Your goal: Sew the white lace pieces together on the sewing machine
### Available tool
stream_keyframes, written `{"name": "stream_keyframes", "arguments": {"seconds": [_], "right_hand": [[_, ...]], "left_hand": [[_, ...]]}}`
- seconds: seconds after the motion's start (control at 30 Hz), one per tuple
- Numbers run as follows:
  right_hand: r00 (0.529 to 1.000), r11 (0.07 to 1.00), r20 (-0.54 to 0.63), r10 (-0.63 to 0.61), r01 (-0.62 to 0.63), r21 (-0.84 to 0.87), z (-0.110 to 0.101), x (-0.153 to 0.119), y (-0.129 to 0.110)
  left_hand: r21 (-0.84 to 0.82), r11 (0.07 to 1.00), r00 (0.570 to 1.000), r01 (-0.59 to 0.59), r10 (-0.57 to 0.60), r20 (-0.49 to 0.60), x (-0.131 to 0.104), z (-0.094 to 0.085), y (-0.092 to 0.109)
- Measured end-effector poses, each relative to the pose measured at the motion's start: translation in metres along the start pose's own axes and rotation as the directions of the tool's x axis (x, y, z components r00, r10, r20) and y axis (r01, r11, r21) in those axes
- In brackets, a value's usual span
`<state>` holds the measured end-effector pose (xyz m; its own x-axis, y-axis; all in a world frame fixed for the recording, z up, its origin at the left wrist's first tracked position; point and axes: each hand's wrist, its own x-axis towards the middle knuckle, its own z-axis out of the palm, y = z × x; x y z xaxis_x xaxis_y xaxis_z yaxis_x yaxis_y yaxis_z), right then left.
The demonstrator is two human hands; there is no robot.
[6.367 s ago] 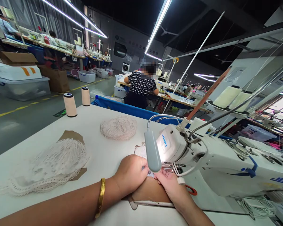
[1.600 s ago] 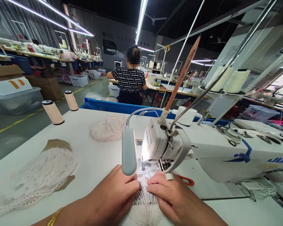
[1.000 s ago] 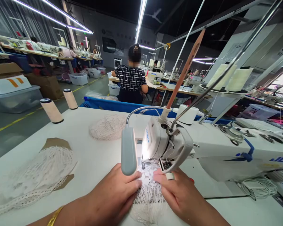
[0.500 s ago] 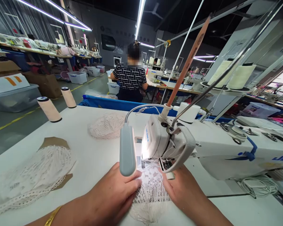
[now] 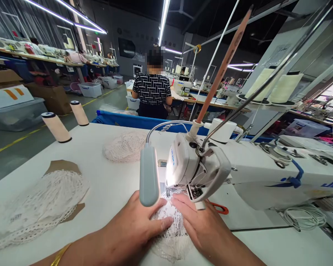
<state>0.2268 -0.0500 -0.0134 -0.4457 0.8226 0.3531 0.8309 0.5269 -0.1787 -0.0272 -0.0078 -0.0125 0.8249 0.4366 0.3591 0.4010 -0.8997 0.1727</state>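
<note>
White lace under both hands at presser foot, well in from far edge of bench. Left hand spread, thumb atop lace; cannot tell whether hidden fingers pinch it. Right hand open, fingers laid flat near foot. Lace looks light, limp, openwork; likely stretches, snags easily. Best held by flat fingertips on denser scalloped band, loose strands left unpulled. Similar lace pile towards bench's left edge.

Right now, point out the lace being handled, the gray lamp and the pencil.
Handled lace point(image 5: 174, 233), head view, on its strands.
Gray lamp point(image 5: 149, 177), head view, middle of its housing.
Pencil point(image 5: 224, 65), head view, middle of its shaft.
</note>
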Motion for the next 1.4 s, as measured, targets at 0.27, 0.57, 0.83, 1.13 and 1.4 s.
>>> {"name": "stream_keyframes", "arguments": {"seconds": [0.27, 0.57, 0.83, 1.13, 1.4], "right_hand": [[0.974, 0.963, -0.222, 0.033, -0.09, -0.254, -0.007, -0.001, 0.033], [0.968, 0.968, -0.126, -0.217, 0.231, 0.103, -0.012, -0.003, 0.006], [0.989, 0.987, -0.091, -0.113, 0.123, 0.106, -0.011, 0.002, 0.003], [0.972, 0.992, -0.216, -0.088, 0.104, 0.065, 0.0, 0.007, 0.008], [0.977, 0.996, -0.208, -0.053, 0.067, 0.063, 0.011, 0.009, 0.013]], "left_hand": [[0.012, 1.0, 0.993, 0.028, -0.029, 0.115, -0.007, 0.001, -0.001], [-0.042, 0.999, 0.999, 0.019, -0.018, 0.03, -0.004, 0.002, 0.001], [0.0, 0.999, 0.993, 0.047, -0.047, -0.111, 0.0, 0.006, -0.007], [-0.009, 0.999, 0.988, 0.049, -0.05, -0.146, 0.005, 0.007, -0.014], [-0.013, 0.999, 0.996, 0.047, -0.048, -0.071, 0.011, -0.009, -0.018]]}}
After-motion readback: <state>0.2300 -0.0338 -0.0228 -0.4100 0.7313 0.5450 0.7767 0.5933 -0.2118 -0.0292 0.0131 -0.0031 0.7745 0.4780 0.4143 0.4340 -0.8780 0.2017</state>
